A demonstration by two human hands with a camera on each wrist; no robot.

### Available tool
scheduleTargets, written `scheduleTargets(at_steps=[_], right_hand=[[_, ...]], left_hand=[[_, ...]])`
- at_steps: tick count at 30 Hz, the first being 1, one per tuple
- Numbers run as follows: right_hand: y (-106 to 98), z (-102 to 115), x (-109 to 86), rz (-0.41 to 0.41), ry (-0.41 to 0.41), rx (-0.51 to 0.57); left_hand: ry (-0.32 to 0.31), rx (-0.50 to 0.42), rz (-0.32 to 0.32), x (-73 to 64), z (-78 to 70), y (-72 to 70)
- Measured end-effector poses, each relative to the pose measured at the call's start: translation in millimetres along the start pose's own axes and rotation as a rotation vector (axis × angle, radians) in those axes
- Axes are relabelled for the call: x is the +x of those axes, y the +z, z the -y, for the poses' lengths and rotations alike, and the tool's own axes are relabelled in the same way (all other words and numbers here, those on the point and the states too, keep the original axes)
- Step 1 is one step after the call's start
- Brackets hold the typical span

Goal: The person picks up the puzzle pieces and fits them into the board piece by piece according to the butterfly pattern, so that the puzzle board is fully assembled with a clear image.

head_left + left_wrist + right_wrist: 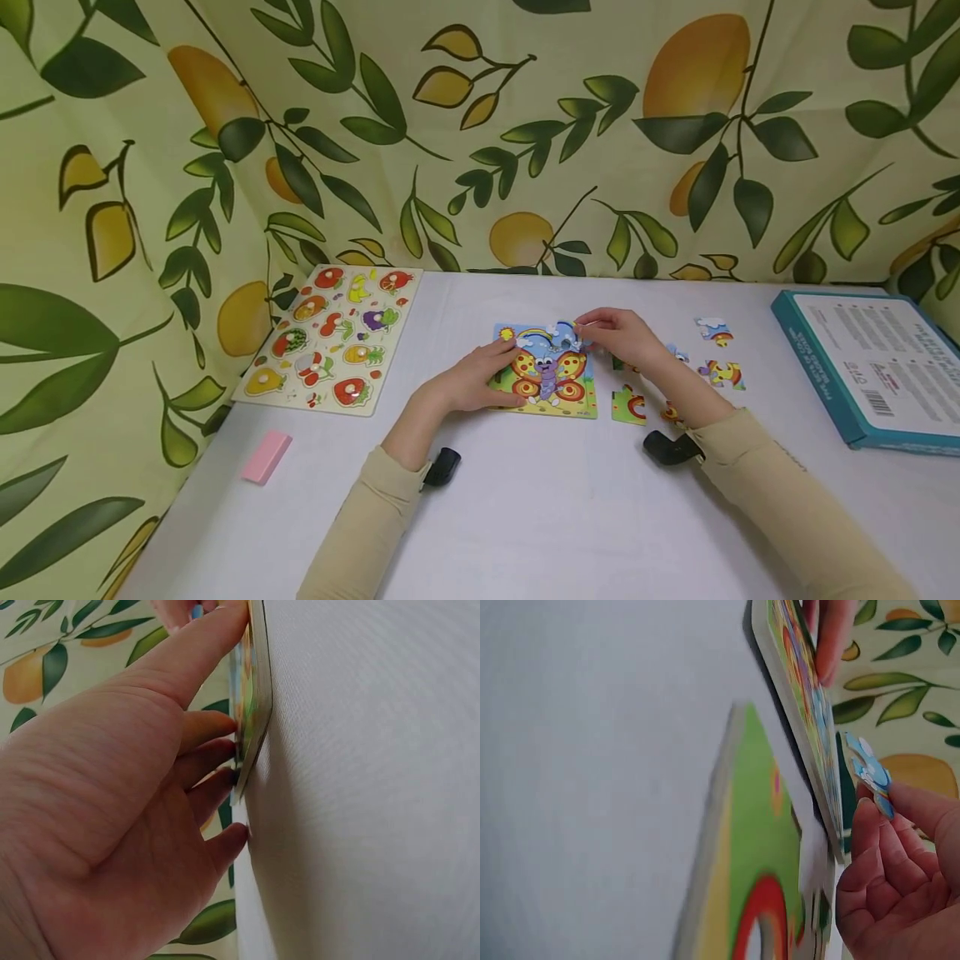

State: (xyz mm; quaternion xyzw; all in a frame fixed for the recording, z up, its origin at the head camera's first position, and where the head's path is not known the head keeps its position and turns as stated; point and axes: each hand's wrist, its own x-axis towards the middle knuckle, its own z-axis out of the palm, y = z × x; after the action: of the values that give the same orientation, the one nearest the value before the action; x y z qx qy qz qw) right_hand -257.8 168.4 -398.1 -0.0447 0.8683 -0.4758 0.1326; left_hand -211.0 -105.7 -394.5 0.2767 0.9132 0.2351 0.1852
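Observation:
A butterfly puzzle board lies flat on the white table, its picture showing a purple butterfly and a rainbow. My left hand rests on the board's left side; in the left wrist view its thumb and fingertips touch the board's edge. Between thumb and fingers, my right hand pinches a blue puzzle piece, tilted and raised above the board's upper right part. Loose pieces lie right of the board, among them a green and red piece and a yellow and red piece. The right forearm partly covers others.
At the left lies a fruit peg board, with a pink block in front of it. A teal-edged box stands at the right. Behind the table hangs a leaf-and-fruit patterned cloth.

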Motion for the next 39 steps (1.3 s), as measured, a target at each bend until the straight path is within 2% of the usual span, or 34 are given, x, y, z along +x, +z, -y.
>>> scheduleTargets(at_steps=[12,18,26,39], right_hand=[[24.3,15.1,6.9,0.028,-0.044,-0.031],[28.2,18.1,10.2,0.030,-0.039,-0.082],[30.7,18.4,14.8,0.027,-0.012,-0.087],[36.2,20.5,18.1,-0.014,-0.079,-0.167]], left_hand=[[0.003,0.018,0.007,0.9,1.0,-0.5],[-0.003,0.010,-0.002,0.6,-0.1,-0.8],[-0.010,0.002,-0.005,0.6,0.5,-0.3],[-0.027,-0.017,-0.018,1.1,-0.5,1.1]])
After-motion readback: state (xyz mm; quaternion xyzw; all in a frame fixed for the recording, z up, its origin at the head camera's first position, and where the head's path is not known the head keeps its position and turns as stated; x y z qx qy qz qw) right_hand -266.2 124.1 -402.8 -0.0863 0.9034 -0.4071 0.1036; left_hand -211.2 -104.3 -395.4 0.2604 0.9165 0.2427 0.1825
